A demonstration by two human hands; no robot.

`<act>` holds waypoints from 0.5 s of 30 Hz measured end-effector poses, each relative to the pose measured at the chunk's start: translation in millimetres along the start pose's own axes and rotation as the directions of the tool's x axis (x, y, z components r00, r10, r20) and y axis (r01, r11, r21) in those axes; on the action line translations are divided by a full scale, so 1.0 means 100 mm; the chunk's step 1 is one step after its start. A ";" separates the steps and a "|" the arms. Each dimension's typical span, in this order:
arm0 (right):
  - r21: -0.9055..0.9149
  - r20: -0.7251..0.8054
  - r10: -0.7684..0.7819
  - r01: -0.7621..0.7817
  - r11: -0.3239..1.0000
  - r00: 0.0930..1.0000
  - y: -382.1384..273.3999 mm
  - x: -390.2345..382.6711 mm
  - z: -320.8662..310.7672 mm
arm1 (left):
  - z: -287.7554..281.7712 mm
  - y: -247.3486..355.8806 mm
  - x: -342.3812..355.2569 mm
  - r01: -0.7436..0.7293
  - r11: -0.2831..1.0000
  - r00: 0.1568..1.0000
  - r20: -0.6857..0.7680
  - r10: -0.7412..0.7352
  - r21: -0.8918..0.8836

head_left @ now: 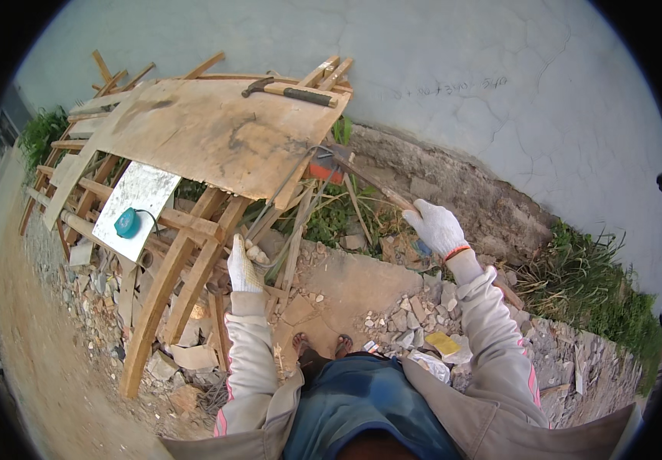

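My left hand (243, 264), in a white and yellowish glove, is closed around a thin grey metal rod (285, 185) that slopes up toward the board edge. In my gloved right hand (431, 226) is a long, dull brown bar (373, 180); its dark metal far end (329, 153) meets the rod's bent upper part beside the stained plywood sheet (216, 138). A small orange-red object (325, 172) shows under that joint. On the sheet lies a hammer (289, 92). A teal rounded object with a dark loop (128, 222) rests on a white panel (139, 184).
A stack of wooden beams (170, 299) stands at left beside a dirt path (39, 330). Rubble (415, 322) surrounds the concrete slab (331, 280) under my feet. A cracked pale wall (500, 92) runs behind, with weeds (592, 276) along its rough base.
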State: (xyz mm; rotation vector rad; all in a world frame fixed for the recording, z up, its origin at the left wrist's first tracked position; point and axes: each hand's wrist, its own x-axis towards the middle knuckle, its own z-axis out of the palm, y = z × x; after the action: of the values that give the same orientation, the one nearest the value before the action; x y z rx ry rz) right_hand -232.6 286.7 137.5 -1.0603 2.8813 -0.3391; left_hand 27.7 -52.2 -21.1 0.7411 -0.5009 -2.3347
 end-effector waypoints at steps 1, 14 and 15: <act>0.006 -0.008 -0.010 0.010 1.000 1.000 0.00 -0.01 0.02 | 0.00 0.00 -0.01 0.012 0.999 1.000 -0.004 -0.012 -0.045; 0.537 0.440 -0.027 -0.239 0.809 0.898 0.83 -1.29 -0.97 | -0.01 0.06 -0.01 -0.015 0.999 0.998 0.064 0.017 -0.036; 0.541 0.497 0.146 -0.437 0.719 0.856 0.90 -1.53 -1.08 | -0.04 0.06 0.00 -0.006 1.000 0.999 0.050 0.006 -0.007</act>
State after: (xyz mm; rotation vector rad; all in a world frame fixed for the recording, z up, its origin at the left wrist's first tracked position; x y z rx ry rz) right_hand -185.9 472.3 218.3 -0.4480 2.2023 -0.8688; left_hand 32.3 -57.1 -21.1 0.6789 -0.5165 -2.3530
